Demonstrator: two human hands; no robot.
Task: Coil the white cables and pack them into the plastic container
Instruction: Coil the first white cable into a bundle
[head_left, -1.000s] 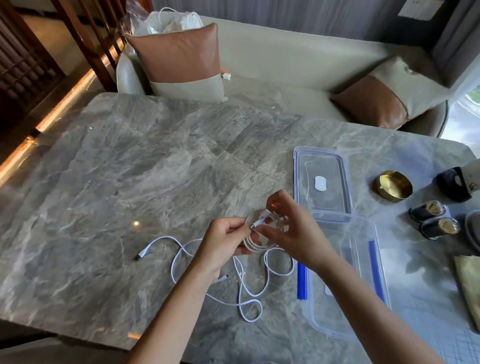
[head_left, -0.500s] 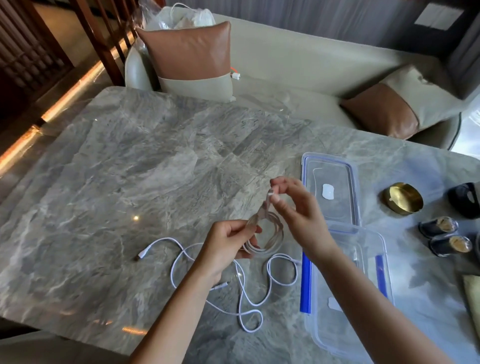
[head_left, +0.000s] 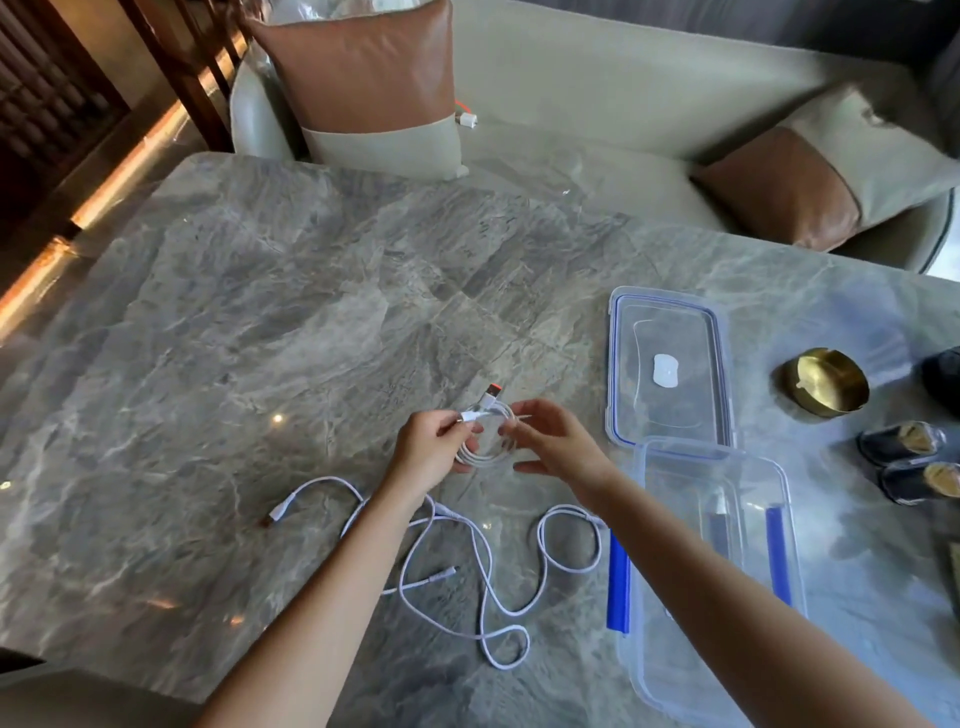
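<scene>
Small white coiled cable (head_left: 485, 434) is pinched by left hand (head_left: 434, 449) fingers, right hand (head_left: 558, 447) fingers spread at 3 o'clock, w/ clear rectangular plastic container (head_left: 711, 566) at 4 o'clock.

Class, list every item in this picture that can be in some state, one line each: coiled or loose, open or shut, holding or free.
Coiled cable: wound, held above the table.
Loose cable: uncoiled, on the table.
Plastic container: open.
Lid: off, lying flat.
Left hand: pinching the coil.
Right hand: open, fingertips at the coil.
</scene>
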